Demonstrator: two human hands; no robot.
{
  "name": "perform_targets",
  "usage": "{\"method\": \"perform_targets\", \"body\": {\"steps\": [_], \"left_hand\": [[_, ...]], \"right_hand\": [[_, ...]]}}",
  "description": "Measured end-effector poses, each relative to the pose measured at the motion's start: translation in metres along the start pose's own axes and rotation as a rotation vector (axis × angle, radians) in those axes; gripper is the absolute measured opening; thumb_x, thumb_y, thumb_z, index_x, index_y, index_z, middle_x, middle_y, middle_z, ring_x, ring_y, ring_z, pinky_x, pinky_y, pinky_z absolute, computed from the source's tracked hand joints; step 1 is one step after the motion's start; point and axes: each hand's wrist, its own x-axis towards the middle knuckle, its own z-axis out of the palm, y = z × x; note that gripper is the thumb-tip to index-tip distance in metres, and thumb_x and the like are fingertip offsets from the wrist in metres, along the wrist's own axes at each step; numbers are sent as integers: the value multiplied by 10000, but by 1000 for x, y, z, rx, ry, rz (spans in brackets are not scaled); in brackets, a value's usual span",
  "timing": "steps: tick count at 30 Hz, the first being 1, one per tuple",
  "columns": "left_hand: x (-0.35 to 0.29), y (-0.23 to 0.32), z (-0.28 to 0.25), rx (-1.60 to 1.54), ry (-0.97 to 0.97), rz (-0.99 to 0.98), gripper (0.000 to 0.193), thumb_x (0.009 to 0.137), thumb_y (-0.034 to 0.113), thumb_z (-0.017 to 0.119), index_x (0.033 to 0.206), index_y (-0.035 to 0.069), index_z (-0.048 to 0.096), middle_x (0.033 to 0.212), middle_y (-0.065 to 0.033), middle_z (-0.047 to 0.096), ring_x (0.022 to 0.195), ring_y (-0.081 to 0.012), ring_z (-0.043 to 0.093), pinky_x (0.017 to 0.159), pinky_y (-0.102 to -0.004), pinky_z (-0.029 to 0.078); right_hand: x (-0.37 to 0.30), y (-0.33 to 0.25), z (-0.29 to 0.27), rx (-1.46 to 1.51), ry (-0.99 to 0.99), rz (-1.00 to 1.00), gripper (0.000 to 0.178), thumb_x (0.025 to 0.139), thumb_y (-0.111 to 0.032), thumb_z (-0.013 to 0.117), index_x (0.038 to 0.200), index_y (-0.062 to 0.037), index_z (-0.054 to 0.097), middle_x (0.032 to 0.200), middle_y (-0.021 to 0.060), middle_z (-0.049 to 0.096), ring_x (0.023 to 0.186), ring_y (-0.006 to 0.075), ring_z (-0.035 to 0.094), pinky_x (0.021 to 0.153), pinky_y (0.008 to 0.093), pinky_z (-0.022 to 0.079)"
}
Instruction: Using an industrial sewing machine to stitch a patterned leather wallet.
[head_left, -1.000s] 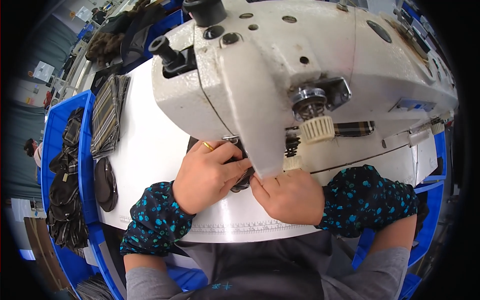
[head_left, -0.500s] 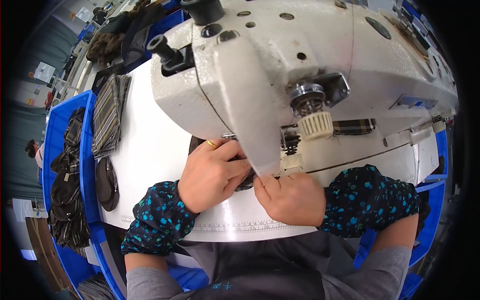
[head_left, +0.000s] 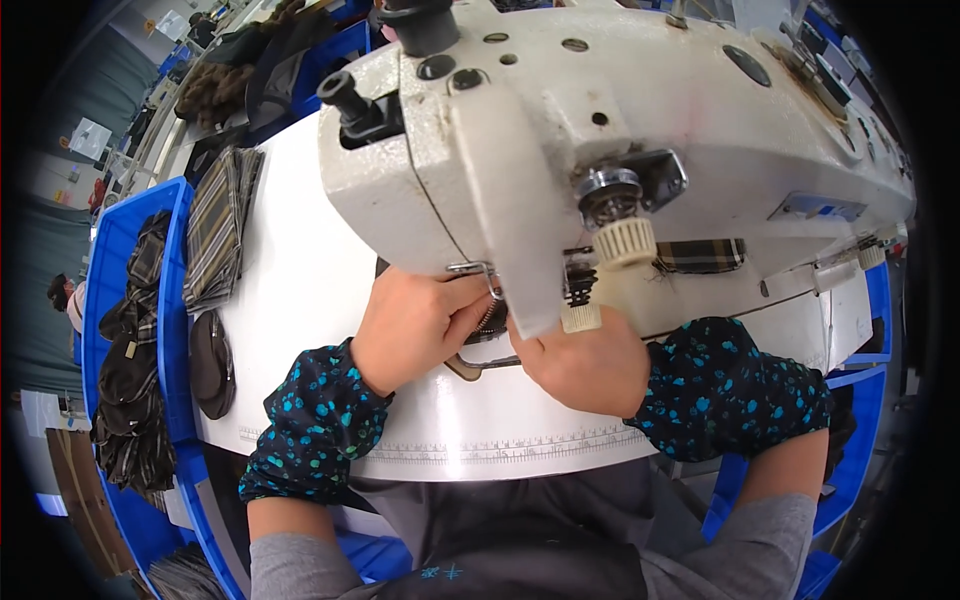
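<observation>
A white sewing machine (head_left: 600, 100) fills the upper middle. Beneath its head lies a dark fabric piece (head_left: 491, 328), with what look like zipper teeth along it and a curved brown-edged part near me. My left hand (head_left: 415, 325) pinches the piece from the left, close beside the needle area. On the other side my right hand (head_left: 590, 365) is curled at the piece's right end, its fingertips partly hidden by the machine's long white cover. Both hands rest low over the white table (head_left: 480, 425). How the fabric sits under the presser foot is hidden.
Left on the table lie folded plaid fabric pieces (head_left: 220, 230) and a dark oval piece (head_left: 211, 365). A blue bin (head_left: 180, 330) with dark pouches stands beside them. Another plaid piece (head_left: 700, 256) lies behind the machine's tension knob (head_left: 625, 243). More blue bins (head_left: 850, 450) are at right.
Both hands have moved slightly farther away from me, toward the machine. The fabric's curved near edge now shows between them. The view has shifted a little.
</observation>
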Motion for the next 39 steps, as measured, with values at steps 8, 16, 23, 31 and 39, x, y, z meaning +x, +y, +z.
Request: {"method": "perform_targets", "body": {"steps": [8, 16, 23, 31, 39], "left_hand": [[-17, -21, -18, -330, 5, -236, 139, 885, 93, 733, 991, 5, 717, 930, -105, 743, 821, -235, 706, 750, -338, 550], [-18, -20, -29, -424, 167, -295, 185, 846, 147, 776, 987, 26, 768, 868, -74, 735, 780, -186, 658, 774, -304, 491], [-11, 15, -14, 212, 195, -3, 155, 659, 135, 748, 808, 135, 707, 983, 5, 698, 915, -224, 609, 966, -465, 379], [-19, 24, -9, 524, 82, 50, 102, 776, 151, 658, 864, 162, 710, 894, 68, 643, 1005, -171, 589, 1123, -634, 185], [-21, 29, -13, 255, -96, -22, 114, 760, 206, 742, 838, 145, 685, 947, 9, 607, 1022, -241, 588, 1104, -767, 14]], "right_hand": [[-2, 3, -4, 90, -45, 36, 93, 697, -145, 653, 663, -118, 570, 554, 3, 503, 567, 184, 576, 451, 347, 412], [1, 6, -2, 117, -82, 25, 84, 744, -158, 652, 785, -86, 665, 572, 24, 526, 549, 194, 591, 448, 365, 429], [-1, 6, 8, 124, -72, 42, 429, 778, -158, 631, 1184, -28, 677, 565, 32, 561, 493, 214, 604, 443, 371, 452], [3, 5, -2, 104, -78, -16, 288, 745, -133, 647, 995, 2, 700, 564, 40, 588, 513, 217, 634, 437, 354, 472], [2, 5, -3, 84, -68, -17, 74, 730, -125, 644, 700, -90, 586, 517, 27, 524, 503, 209, 618, 431, 353, 464]]}}
